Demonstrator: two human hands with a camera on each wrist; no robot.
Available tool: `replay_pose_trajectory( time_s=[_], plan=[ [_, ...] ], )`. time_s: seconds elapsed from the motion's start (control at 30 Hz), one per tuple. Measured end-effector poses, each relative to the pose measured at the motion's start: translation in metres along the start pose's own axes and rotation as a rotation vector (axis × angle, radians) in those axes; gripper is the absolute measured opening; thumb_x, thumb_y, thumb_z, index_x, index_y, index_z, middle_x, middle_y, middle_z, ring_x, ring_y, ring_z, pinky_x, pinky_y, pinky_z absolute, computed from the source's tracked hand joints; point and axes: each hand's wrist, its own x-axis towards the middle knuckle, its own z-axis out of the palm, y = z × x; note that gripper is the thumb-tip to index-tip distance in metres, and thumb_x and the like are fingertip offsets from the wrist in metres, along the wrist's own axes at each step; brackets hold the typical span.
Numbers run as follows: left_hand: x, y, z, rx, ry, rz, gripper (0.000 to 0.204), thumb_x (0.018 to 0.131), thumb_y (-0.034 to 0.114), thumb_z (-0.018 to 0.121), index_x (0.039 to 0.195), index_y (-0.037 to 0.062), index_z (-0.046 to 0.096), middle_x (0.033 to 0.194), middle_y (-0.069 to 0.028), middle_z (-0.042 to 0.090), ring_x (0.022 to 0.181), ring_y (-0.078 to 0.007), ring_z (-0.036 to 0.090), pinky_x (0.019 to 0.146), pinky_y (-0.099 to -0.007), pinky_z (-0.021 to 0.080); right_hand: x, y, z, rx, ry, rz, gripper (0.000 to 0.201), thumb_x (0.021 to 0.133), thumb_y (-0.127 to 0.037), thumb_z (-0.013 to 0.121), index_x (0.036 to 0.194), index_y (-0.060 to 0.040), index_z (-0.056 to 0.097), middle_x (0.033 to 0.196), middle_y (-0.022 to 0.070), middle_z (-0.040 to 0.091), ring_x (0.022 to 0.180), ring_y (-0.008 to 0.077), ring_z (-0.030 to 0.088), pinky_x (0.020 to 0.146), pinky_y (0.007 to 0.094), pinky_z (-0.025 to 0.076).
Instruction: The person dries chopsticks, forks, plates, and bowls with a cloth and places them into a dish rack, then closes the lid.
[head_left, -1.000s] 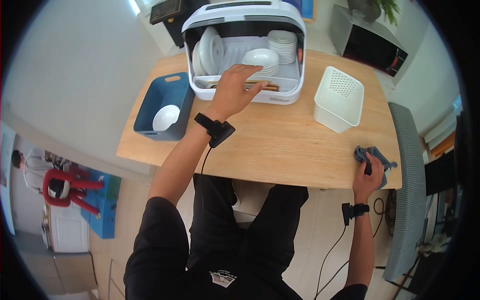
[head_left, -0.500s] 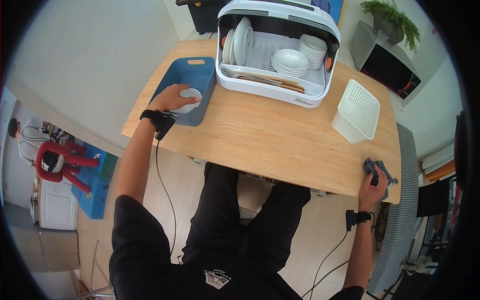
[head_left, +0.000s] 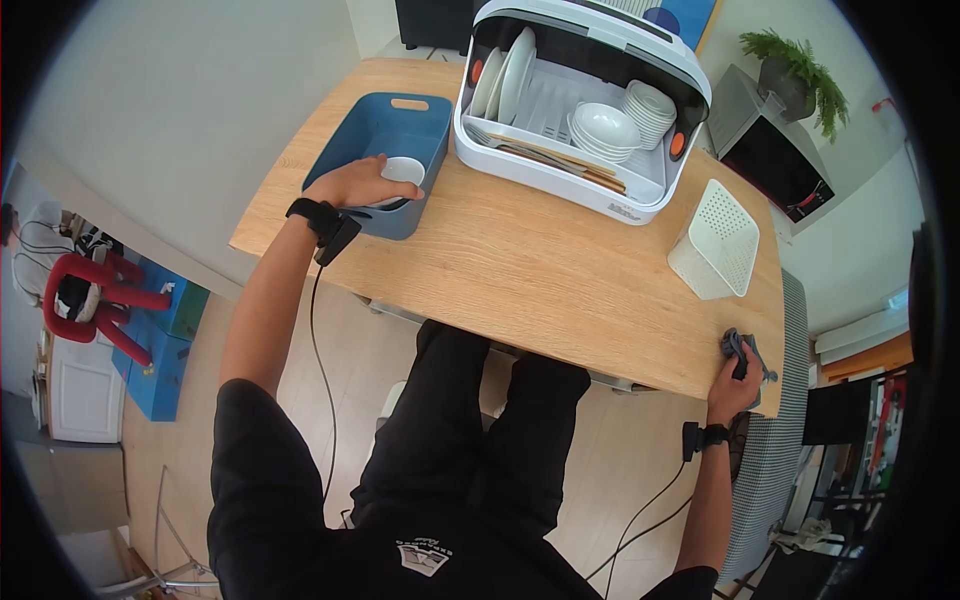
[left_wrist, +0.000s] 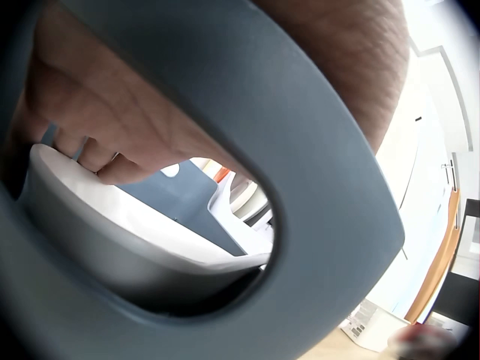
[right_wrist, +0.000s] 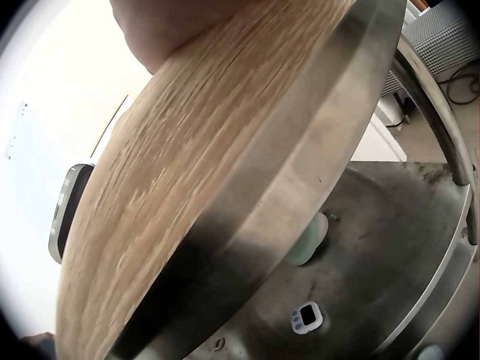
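Observation:
A white bowl [head_left: 404,170] lies in the blue bin [head_left: 410,125] at the table's left. The left hand [head_left: 350,185] reaches over the bin's near side and grips this bowl, thumb towards the right. Through the bin's handle hole, the left wrist view shows the fingers of the left hand [left_wrist: 112,112] bent over the rim of the bowl [left_wrist: 142,217]. At the table's right front corner the right hand [head_left: 733,388] holds a bunched dark grey cloth [head_left: 736,342]. Only part of the right hand [right_wrist: 176,26] shows in the right wrist view; the cloth is hidden there.
A white dish rack [head_left: 560,178] with plates, stacked bowls and utensils stands at the back of the wooden table [head_left: 520,260]. To its right is a white perforated basket [head_left: 715,250]. A microwave [head_left: 770,150] with a plant on it stands beyond the table's back right.
The left hand has moved from over the dish rack, left into the blue bin, and taken hold of the bowl. The right hand stays on the cloth. The head view has shifted.

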Motion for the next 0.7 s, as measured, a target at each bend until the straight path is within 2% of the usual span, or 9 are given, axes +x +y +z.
replay_pose_trajectory(
  time_s=[0.03,0.1,0.33,0.4,0.5,0.53,0.6,0.63,0.7],
  plan=[
    [0.001,-0.001,0.0,-0.011,-0.001,0.002,0.093,0.076,0.058,0.071,0.137,-0.0082,0.051,0.131,-0.0275,0.06,0.122,-0.0346,0.059,0.102,-0.0369,0.045,0.0,-0.001,-0.001,-0.005,-0.004,-0.009,0.026,0.087,-0.002,0.064,0.113,-0.0018,0.068,0.111,0.0135,0.069,0.105,0.0335,0.063,0.096,0.0415,0.047],
    [0.003,-0.001,-0.005,-0.062,-0.162,-0.011,0.124,0.067,0.076,0.061,0.151,-0.0113,0.032,0.158,-0.0294,0.031,0.147,-0.0394,0.033,0.117,-0.0416,0.032,0.001,-0.001,-0.001,-0.014,-0.006,-0.027,0.026,0.087,-0.002,0.064,0.113,-0.0017,0.068,0.111,0.0138,0.07,0.106,0.034,0.063,0.097,0.042,0.046],
    [0.002,-0.002,-0.006,-0.066,-0.135,0.004,0.12,0.069,0.072,0.063,0.151,-0.0095,0.033,0.154,-0.0295,0.037,0.143,-0.0383,0.039,0.114,-0.0411,0.036,0.0,0.007,0.002,-0.068,-0.002,-0.052,0.028,0.089,-0.002,0.063,0.117,-0.0028,0.067,0.115,0.0144,0.068,0.106,0.032,0.063,0.096,0.0393,0.048],
    [-0.006,0.001,-0.005,-0.118,0.085,0.068,0.115,0.07,0.066,0.066,0.15,-0.0092,0.035,0.151,-0.0294,0.042,0.14,-0.0372,0.043,0.113,-0.0404,0.038,0.0,0.006,0.001,-0.067,0.0,-0.051,0.028,0.089,-0.002,0.063,0.117,-0.0026,0.067,0.115,0.0146,0.068,0.106,0.0323,0.063,0.096,0.0394,0.048],
    [-0.02,0.012,-0.01,-0.168,0.257,0.096,0.107,0.072,0.059,0.071,0.15,-0.0059,0.037,0.149,-0.027,0.045,0.137,-0.037,0.047,0.111,-0.0405,0.041,0.001,0.003,-0.001,-0.074,-0.022,-0.039,0.028,0.089,-0.002,0.063,0.117,-0.0024,0.067,0.114,0.0148,0.068,0.106,0.0324,0.063,0.096,0.0397,0.048],
    [-0.025,0.016,-0.011,-0.165,0.26,0.101,0.107,0.072,0.059,0.071,0.15,-0.0059,0.037,0.149,-0.027,0.045,0.137,-0.037,0.047,0.111,-0.0405,0.041,0.0,0.003,-0.001,-0.073,-0.025,-0.043,0.028,0.089,-0.002,0.063,0.117,-0.0023,0.067,0.114,0.0151,0.068,0.106,0.0324,0.063,0.096,0.0399,0.048],
    [-0.034,0.025,-0.011,-0.247,0.507,0.273,0.103,0.069,0.049,0.078,0.15,-0.0017,0.04,0.146,-0.024,0.047,0.134,-0.037,0.049,0.108,-0.0409,0.043,0.001,0.002,-0.002,-0.072,-0.02,-0.043,0.028,0.089,-0.002,0.063,0.117,-0.0022,0.067,0.114,0.0154,0.068,0.107,0.0323,0.063,0.096,0.04,0.047],
    [-0.037,0.031,-0.012,-0.245,0.507,0.281,0.103,0.069,0.049,0.078,0.15,-0.0017,0.04,0.146,-0.024,0.047,0.134,-0.037,0.049,0.108,-0.0409,0.043,0.001,0.001,-0.002,-0.073,-0.029,-0.039,0.027,0.089,-0.002,0.063,0.116,-0.0023,0.067,0.113,0.0153,0.068,0.106,0.0324,0.063,0.096,0.0402,0.047],
    [-0.047,0.047,-0.013,-0.182,0.692,0.516,0.102,0.067,0.041,0.083,0.15,0.0011,0.039,0.145,-0.022,0.048,0.132,-0.0375,0.049,0.107,-0.0419,0.044,0.001,-0.002,-0.003,-0.078,-0.038,-0.027,0.027,0.089,-0.002,0.063,0.116,-0.0024,0.067,0.113,0.0151,0.068,0.106,0.0325,0.062,0.096,0.0403,0.047]
  ],
)
